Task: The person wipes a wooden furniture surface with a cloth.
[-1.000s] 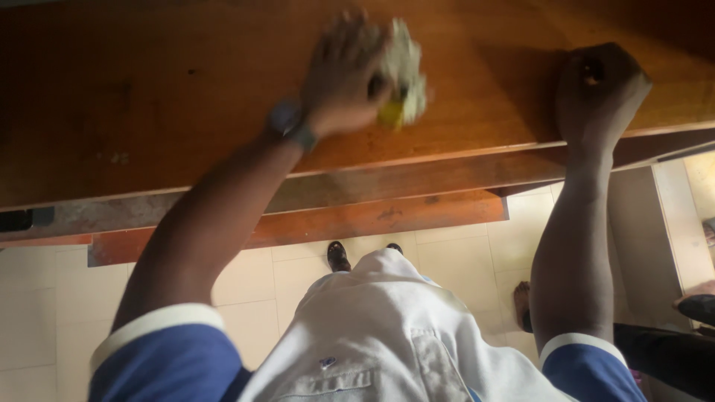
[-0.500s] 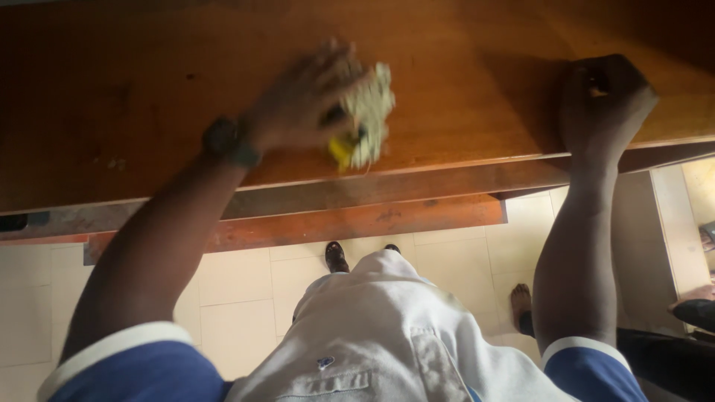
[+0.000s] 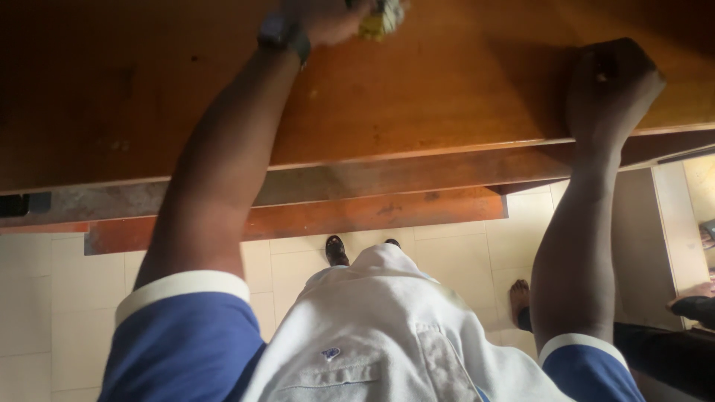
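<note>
My left hand (image 3: 328, 16) reaches far across the brown wooden tabletop (image 3: 417, 89) and is cut off by the top edge of the view. It grips a crumpled pale rag with a yellow part (image 3: 380, 18). A dark watch (image 3: 281, 33) sits on that wrist. My right hand (image 3: 611, 82) is a closed fist pressed on the tabletop near its front edge, at the right.
Under the tabletop runs a wooden rail and an orange-brown bench board (image 3: 357, 212). The floor is pale tile (image 3: 45, 298). My shoes (image 3: 337, 249) show below the table. Another person's bare foot (image 3: 521, 298) and dark clothing (image 3: 670, 350) are at the lower right.
My left hand swept the rag toward the table's front edge and to the left, then pushed it far forward to the top of the view. The right fist stayed in place.
</note>
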